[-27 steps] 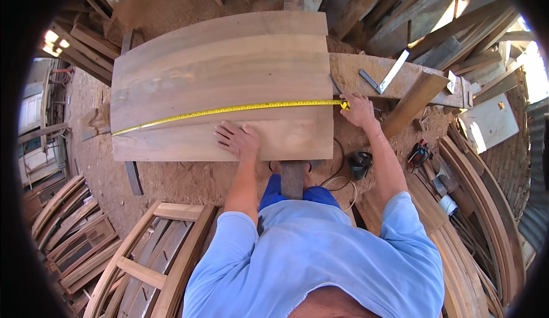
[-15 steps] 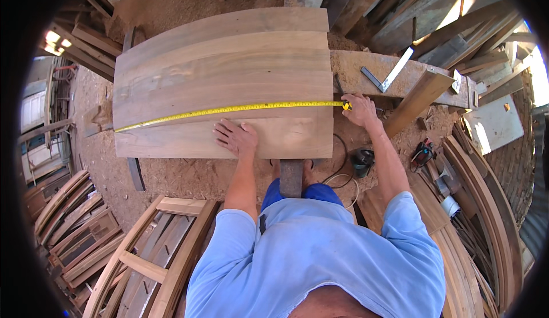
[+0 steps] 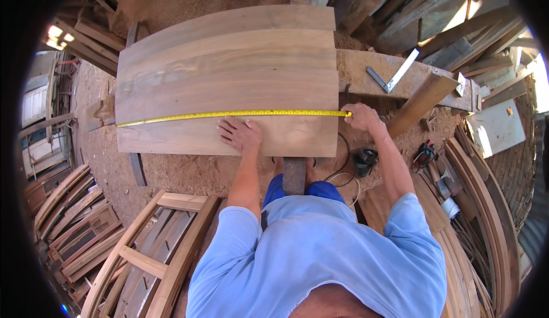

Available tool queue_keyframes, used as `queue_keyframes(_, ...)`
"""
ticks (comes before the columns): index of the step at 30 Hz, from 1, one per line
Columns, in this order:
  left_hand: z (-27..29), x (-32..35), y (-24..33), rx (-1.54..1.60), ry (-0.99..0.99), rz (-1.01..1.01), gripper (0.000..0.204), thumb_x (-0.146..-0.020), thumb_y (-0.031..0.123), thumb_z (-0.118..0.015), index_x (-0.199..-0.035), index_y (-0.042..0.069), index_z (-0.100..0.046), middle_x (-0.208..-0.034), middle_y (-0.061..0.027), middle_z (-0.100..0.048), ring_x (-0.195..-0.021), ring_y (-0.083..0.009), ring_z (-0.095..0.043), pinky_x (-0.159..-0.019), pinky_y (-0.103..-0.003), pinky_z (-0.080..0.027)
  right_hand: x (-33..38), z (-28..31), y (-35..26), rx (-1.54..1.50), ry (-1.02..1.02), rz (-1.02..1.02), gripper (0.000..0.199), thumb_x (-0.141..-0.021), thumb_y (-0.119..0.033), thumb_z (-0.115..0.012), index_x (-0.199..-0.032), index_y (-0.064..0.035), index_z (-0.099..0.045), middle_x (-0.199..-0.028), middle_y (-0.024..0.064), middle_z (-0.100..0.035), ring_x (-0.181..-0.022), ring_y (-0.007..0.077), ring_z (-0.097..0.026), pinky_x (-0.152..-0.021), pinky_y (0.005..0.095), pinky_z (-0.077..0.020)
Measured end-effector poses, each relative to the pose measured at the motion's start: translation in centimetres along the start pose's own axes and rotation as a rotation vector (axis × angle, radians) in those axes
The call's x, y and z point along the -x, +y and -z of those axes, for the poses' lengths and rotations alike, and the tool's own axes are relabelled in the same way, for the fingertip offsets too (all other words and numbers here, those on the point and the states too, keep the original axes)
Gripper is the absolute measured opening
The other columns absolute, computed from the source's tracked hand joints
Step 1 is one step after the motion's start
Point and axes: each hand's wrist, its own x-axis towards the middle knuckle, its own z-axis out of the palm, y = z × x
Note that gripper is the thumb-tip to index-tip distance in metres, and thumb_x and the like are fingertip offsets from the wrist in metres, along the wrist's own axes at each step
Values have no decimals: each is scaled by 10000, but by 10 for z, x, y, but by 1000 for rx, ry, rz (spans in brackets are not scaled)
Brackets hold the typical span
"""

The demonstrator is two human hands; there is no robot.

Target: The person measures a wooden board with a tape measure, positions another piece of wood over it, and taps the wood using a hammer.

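Note:
A wide wooden panel (image 3: 229, 66), made of several boards, lies across a support in front of me. Over its near half, a yellow tape measure (image 3: 274, 112) stretches from the left edge to just past the right edge. My right hand (image 3: 361, 116) is closed around the tape's case end, beside the panel's right edge; most of the case is hidden by the fingers. My left hand (image 3: 240, 134) rests flat on the panel near its front edge, fingers spread, just below the tape.
A try square (image 3: 394, 76) lies on the sawdusty bench beam (image 3: 357, 69) to the right, near a slanting board (image 3: 423, 102). A dark power tool (image 3: 365, 161) with a cord sits on the ground. Wooden frames (image 3: 143, 261) stand at the lower left; curved boards (image 3: 486, 215) are stacked at right.
My right hand has come slightly nearer to me, bringing the tape's right end down, so the tape lies straighter and closer to my left hand. The left hand stays on the panel.

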Motion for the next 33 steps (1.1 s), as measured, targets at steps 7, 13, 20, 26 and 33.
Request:
queue_keyframes(7,-2,0,-1,2,-8,-7,850,-906,378,-462,-1556,-85,-171,-1623,-338,-127,-1514,-506,-63,-1213,-621,-32,0,0,-1,18,7,-15,320,-865,-273,-680,-1184,-264,-696,-1147,133,-707,-1100,364,-661,-951,496,-520)
queue_keyframes(13,-1,0,-1,-14,-18,-4,855,-910,385,-463,-1559,-85,-164,-1626,-334,-118,-1514,-507,-63,-1213,-619,-33,-1,-1,0,32,3,-24,326,-866,-285,-678,-1191,-274,-691,-1174,126,-697,-1122,363,-652,-960,501,-515)
queue_keyframes(20,0,1,0,-28,-39,-9,861,-912,388,-461,-1553,-100,-159,-1626,-335,-123,-1513,-511,-60,-1210,-621,-33,-2,-1,1,15,-15,-27,338,-856,-291,-690,-1194,-276,-690,-1182,119,-696,-1146,346,-642,-970,492,-511)
queue_keyframes(26,-4,0,-4,-44,-7,-21,838,-921,408,-443,-1546,-88,-188,-1626,-327,-133,-1513,-502,-70,-1208,-626,-54,-5,-2,2,14,-35,-25,333,-853,-290,-696,-1186,-270,-694,-1177,106,-701,-1143,338,-645,-970,482,-512)
queue_keyframes(33,-2,1,-3,-32,-18,-11,823,-931,403,-435,-1545,-89,-191,-1623,-329,-140,-1514,-500,-62,-1209,-623,-41,-5,-1,0,3,-35,-21,329,-854,-287,-694,-1182,-265,-694,-1157,113,-707,-1132,345,-649,-965,483,-514)
